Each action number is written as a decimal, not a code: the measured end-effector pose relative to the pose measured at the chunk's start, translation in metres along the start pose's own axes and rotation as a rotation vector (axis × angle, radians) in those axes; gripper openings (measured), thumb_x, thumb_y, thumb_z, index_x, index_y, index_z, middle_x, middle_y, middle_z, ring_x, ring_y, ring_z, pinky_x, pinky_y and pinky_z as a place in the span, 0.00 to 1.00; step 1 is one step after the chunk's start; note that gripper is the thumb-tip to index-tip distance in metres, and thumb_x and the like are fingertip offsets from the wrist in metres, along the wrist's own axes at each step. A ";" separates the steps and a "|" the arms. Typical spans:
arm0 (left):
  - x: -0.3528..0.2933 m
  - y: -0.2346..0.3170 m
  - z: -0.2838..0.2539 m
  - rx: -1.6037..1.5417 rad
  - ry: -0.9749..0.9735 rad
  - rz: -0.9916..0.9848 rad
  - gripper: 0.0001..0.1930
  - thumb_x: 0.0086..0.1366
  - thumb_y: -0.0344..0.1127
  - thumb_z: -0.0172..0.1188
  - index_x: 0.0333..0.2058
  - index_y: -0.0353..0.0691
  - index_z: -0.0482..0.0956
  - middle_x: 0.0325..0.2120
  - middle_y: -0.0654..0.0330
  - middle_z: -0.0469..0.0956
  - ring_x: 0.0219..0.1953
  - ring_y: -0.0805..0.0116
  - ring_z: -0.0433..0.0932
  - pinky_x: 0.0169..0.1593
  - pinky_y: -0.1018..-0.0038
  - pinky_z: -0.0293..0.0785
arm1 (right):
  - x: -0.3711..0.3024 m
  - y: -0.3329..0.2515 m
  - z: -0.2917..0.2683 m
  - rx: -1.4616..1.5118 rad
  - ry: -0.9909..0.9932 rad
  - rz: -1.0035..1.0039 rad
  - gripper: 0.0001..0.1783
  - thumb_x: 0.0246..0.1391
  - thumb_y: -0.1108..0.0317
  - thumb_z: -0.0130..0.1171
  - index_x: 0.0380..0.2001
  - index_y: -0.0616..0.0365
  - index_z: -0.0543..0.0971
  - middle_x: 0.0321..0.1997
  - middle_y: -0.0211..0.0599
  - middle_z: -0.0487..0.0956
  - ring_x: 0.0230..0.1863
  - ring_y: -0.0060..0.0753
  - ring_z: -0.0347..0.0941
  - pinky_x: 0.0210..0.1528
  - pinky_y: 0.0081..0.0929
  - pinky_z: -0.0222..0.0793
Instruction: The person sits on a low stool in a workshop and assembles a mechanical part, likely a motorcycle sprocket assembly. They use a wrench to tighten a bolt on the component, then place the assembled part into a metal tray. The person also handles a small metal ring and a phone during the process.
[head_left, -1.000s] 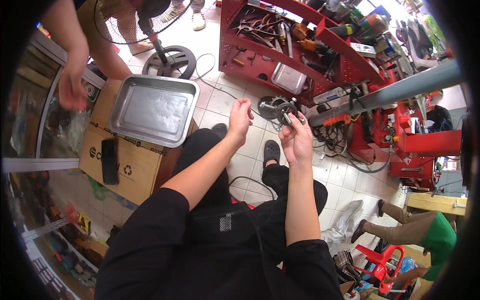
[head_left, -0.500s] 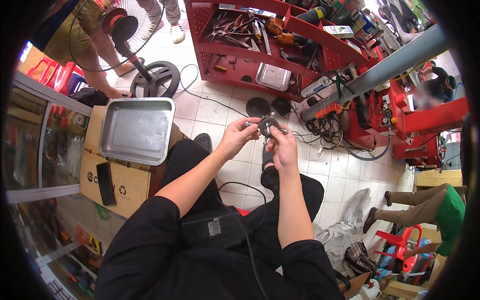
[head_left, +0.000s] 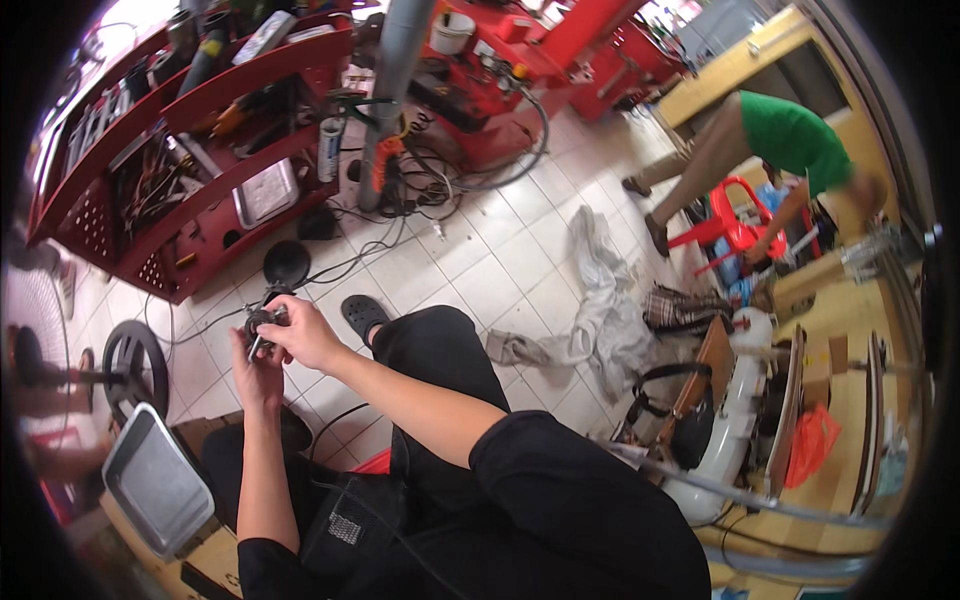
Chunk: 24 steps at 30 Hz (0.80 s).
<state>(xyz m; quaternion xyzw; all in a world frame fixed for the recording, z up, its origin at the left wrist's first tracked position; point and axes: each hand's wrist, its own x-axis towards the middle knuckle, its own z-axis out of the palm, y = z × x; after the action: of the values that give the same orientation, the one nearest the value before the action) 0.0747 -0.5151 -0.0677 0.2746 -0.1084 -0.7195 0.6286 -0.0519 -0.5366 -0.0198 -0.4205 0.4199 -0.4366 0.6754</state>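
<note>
A small, dark, round metal part (head_left: 261, 322) with a short shiny rod is between my two hands, out over the tiled floor. My left hand (head_left: 257, 372) is closed around its near left side, thumb and fingers pressed against it. From the right, my right hand (head_left: 308, 334) reaches across and grips its upper edge with bent fingers. The fingers cover much of the part, and its exact kind cannot be made out. Beyond the hands, a black round dish (head_left: 287, 263) lies on the floor.
A red tool cart (head_left: 150, 235) with tools stands at far left, a grey post (head_left: 398, 60) beside it. A metal tray (head_left: 155, 485) rests on a cardboard box at left. Cables (head_left: 415, 185) and grey cloth (head_left: 600, 320) lie on the floor. A person in green (head_left: 790, 140) bends over a red chair (head_left: 740, 220).
The view has swung to the right, so the cart, tray and fan now sit farther left. My hands have drawn closer together, the right one now reaching over the metal part.
</note>
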 end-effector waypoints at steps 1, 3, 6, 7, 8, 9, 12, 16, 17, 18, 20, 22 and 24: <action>-0.005 -0.006 0.010 0.052 0.081 0.002 0.17 0.64 0.51 0.45 0.38 0.44 0.71 0.27 0.65 0.74 0.27 0.74 0.70 0.30 0.74 0.66 | -0.002 -0.003 -0.008 -0.011 0.016 -0.015 0.13 0.49 0.73 0.56 0.37 0.65 0.69 0.20 0.37 0.76 0.14 0.20 0.70 0.11 0.18 0.62; -0.028 -0.010 0.061 0.099 0.233 0.030 0.15 0.62 0.46 0.46 0.40 0.43 0.71 0.28 0.65 0.74 0.28 0.73 0.71 0.31 0.73 0.68 | -0.011 -0.002 -0.015 0.022 0.033 0.005 0.12 0.48 0.72 0.56 0.35 0.65 0.69 0.20 0.37 0.76 0.14 0.21 0.70 0.11 0.19 0.63; -0.026 -0.005 0.033 0.086 0.070 0.001 0.15 0.60 0.42 0.46 0.41 0.42 0.71 0.27 0.65 0.75 0.26 0.74 0.72 0.32 0.72 0.68 | -0.008 0.002 -0.012 -0.035 0.044 -0.066 0.15 0.45 0.71 0.59 0.35 0.66 0.69 0.19 0.39 0.75 0.13 0.24 0.70 0.12 0.21 0.65; -0.025 -0.004 0.022 0.039 0.016 -0.037 0.15 0.60 0.42 0.46 0.41 0.41 0.71 0.26 0.65 0.75 0.25 0.74 0.72 0.32 0.73 0.68 | -0.010 0.003 -0.013 -0.055 0.026 -0.048 0.15 0.44 0.71 0.60 0.34 0.67 0.69 0.19 0.40 0.75 0.13 0.25 0.70 0.12 0.21 0.65; -0.023 -0.001 0.010 -0.010 -0.038 -0.074 0.15 0.60 0.42 0.45 0.41 0.41 0.72 0.25 0.65 0.75 0.24 0.74 0.71 0.32 0.74 0.68 | -0.013 -0.005 -0.010 -0.078 0.007 -0.030 0.15 0.44 0.70 0.60 0.33 0.67 0.70 0.19 0.40 0.75 0.13 0.25 0.70 0.12 0.22 0.65; -0.019 0.003 -0.001 -0.056 -0.090 -0.108 0.15 0.60 0.42 0.45 0.40 0.41 0.72 0.25 0.65 0.75 0.23 0.75 0.71 0.31 0.74 0.68 | -0.014 -0.010 -0.007 -0.096 -0.016 -0.013 0.15 0.43 0.70 0.61 0.32 0.67 0.70 0.20 0.40 0.75 0.13 0.25 0.70 0.11 0.22 0.64; -0.013 0.003 -0.005 0.052 0.022 -0.174 0.14 0.61 0.42 0.44 0.38 0.39 0.72 0.20 0.66 0.71 0.20 0.76 0.68 0.28 0.78 0.66 | -0.014 -0.008 -0.011 -0.098 -0.004 0.028 0.14 0.41 0.70 0.61 0.29 0.68 0.70 0.18 0.40 0.74 0.12 0.25 0.70 0.10 0.23 0.63; -0.021 0.002 -0.003 0.080 0.026 -0.191 0.13 0.62 0.40 0.43 0.36 0.36 0.71 0.24 0.63 0.71 0.20 0.78 0.63 0.26 0.80 0.61 | -0.010 -0.005 -0.017 -0.061 0.018 0.102 0.13 0.39 0.72 0.61 0.25 0.69 0.69 0.16 0.42 0.74 0.12 0.28 0.71 0.09 0.23 0.64; -0.021 0.001 -0.005 0.065 -0.014 -0.184 0.13 0.63 0.39 0.43 0.35 0.35 0.71 0.26 0.61 0.72 0.20 0.78 0.63 0.26 0.81 0.60 | -0.009 -0.008 -0.019 -0.063 0.010 0.122 0.12 0.39 0.72 0.60 0.24 0.69 0.69 0.15 0.43 0.73 0.12 0.28 0.72 0.09 0.23 0.64; -0.021 0.000 -0.007 0.047 -0.042 -0.198 0.13 0.63 0.37 0.42 0.36 0.32 0.70 0.28 0.59 0.71 0.22 0.79 0.63 0.28 0.80 0.60 | -0.010 -0.010 -0.022 -0.065 -0.002 0.123 0.12 0.38 0.73 0.60 0.22 0.69 0.68 0.15 0.44 0.74 0.12 0.29 0.73 0.08 0.23 0.65; -0.021 -0.003 -0.010 -0.028 -0.036 -0.210 0.13 0.62 0.36 0.42 0.36 0.31 0.69 0.27 0.58 0.71 0.22 0.78 0.63 0.28 0.79 0.61 | -0.010 -0.012 -0.022 -0.115 -0.003 0.091 0.11 0.38 0.74 0.59 0.22 0.69 0.68 0.15 0.45 0.74 0.12 0.29 0.73 0.09 0.23 0.65; -0.024 -0.008 -0.012 -0.106 -0.023 -0.221 0.11 0.59 0.33 0.44 0.36 0.30 0.68 0.27 0.56 0.70 0.25 0.76 0.66 0.32 0.79 0.64 | -0.010 -0.012 -0.023 -0.205 -0.025 0.086 0.14 0.39 0.71 0.60 0.27 0.70 0.70 0.16 0.41 0.74 0.11 0.26 0.71 0.10 0.22 0.64; -0.022 -0.011 -0.021 -0.119 -0.019 -0.173 0.12 0.62 0.37 0.46 0.36 0.32 0.68 0.26 0.58 0.70 0.30 0.72 0.69 0.33 0.77 0.66 | -0.009 -0.011 -0.020 -0.269 0.028 -0.022 0.13 0.40 0.71 0.59 0.25 0.70 0.70 0.16 0.41 0.74 0.11 0.26 0.71 0.11 0.22 0.64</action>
<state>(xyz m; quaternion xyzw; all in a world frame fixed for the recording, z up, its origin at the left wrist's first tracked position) 0.0780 -0.4884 -0.0849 0.2385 -0.0472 -0.7787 0.5784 -0.0755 -0.5352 -0.0138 -0.5055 0.4796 -0.3895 0.6023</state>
